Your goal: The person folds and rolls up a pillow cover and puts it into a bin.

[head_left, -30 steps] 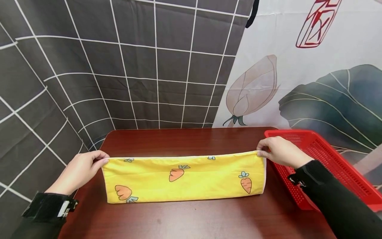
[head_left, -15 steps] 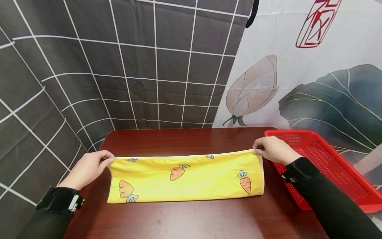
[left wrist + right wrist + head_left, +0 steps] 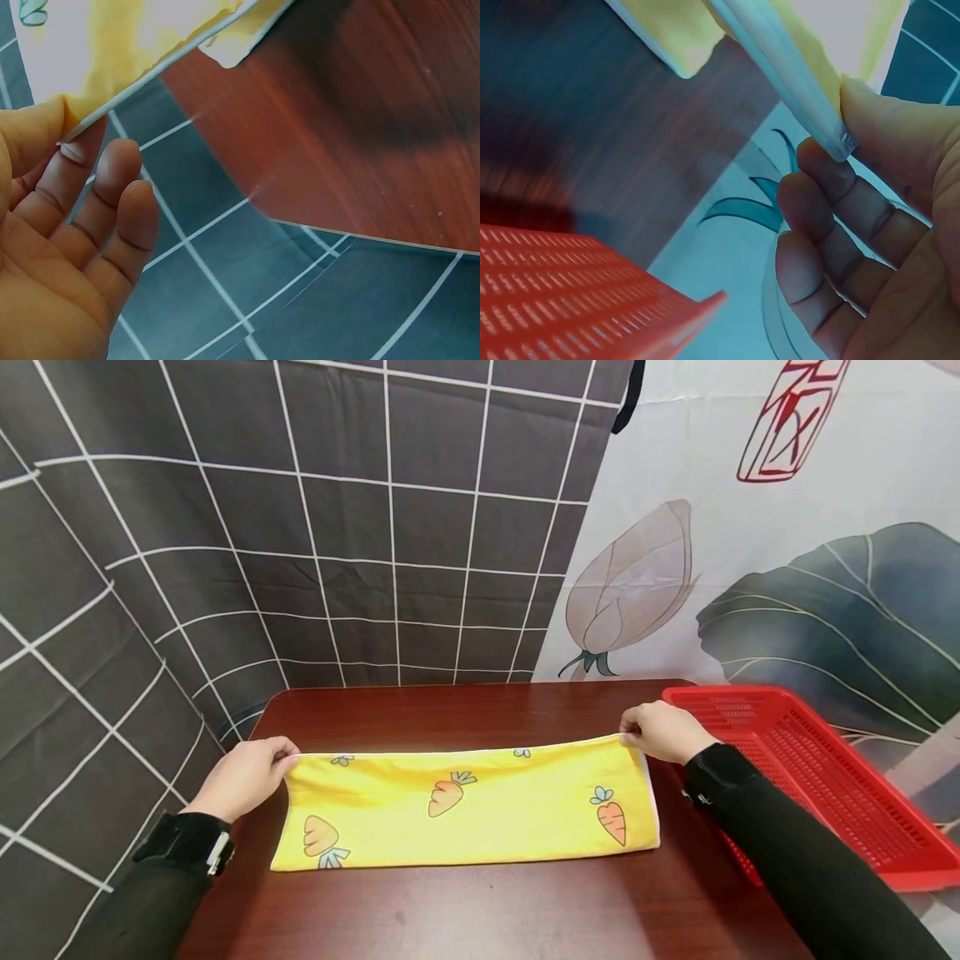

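Head view: left hand (image 3: 247,774) and right hand (image 3: 660,732) pinch the yellow cloth (image 3: 465,806), stretched left-right.

The basket (image 3: 817,777) is running out of the head view at the right edge, and the right sleeve (image 3: 795,860) is covering part of its near wall. In the right wrist view only a corner of the basket (image 3: 562,300) is showing. In both wrist views the cloth (image 3: 142,37) (image 3: 780,67) is being cut off by the top edge. The table (image 3: 480,910) is continuing below the head view's bottom edge.
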Action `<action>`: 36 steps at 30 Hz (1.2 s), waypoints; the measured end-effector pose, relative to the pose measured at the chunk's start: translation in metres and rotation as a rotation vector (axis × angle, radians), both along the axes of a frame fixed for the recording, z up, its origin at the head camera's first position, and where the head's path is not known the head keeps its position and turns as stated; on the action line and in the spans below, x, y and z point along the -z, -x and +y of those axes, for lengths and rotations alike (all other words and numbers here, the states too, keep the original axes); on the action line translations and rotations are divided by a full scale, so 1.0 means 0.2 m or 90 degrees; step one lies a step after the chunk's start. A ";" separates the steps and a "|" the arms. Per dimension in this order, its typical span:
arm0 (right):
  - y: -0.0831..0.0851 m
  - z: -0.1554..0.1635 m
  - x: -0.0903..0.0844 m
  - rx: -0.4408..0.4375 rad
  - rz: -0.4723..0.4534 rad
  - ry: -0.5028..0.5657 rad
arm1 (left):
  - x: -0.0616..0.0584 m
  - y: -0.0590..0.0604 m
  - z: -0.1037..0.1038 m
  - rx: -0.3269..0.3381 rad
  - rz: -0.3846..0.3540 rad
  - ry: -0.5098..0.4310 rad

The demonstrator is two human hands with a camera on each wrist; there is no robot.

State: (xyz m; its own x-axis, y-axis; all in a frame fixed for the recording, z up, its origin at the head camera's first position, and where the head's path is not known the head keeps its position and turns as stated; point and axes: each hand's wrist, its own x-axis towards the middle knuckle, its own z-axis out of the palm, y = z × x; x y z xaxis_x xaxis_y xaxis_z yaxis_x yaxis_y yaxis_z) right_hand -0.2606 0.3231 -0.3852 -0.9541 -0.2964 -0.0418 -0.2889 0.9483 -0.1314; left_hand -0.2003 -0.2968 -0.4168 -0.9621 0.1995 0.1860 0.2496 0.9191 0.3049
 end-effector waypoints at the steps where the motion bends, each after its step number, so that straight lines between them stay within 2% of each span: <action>1: 0.01 0.00 0.01 0.001 -0.001 -0.004 | 0.01 0.00 0.00 -0.001 0.000 0.004; 14: 0.07 -0.08 0.13 0.014 -0.032 -0.059 | 0.16 0.09 0.04 -0.032 -0.064 0.039; 22: 0.11 -0.11 0.17 0.009 0.005 -0.080 | 0.17 0.13 0.06 -0.034 -0.105 0.049; 30: 0.16 -0.08 0.29 0.015 -0.034 -0.067 | 0.24 0.14 0.06 -0.043 -0.138 0.056; 36: 0.18 -0.06 0.35 0.025 -0.039 -0.063 | 0.26 0.17 0.06 -0.058 -0.135 0.045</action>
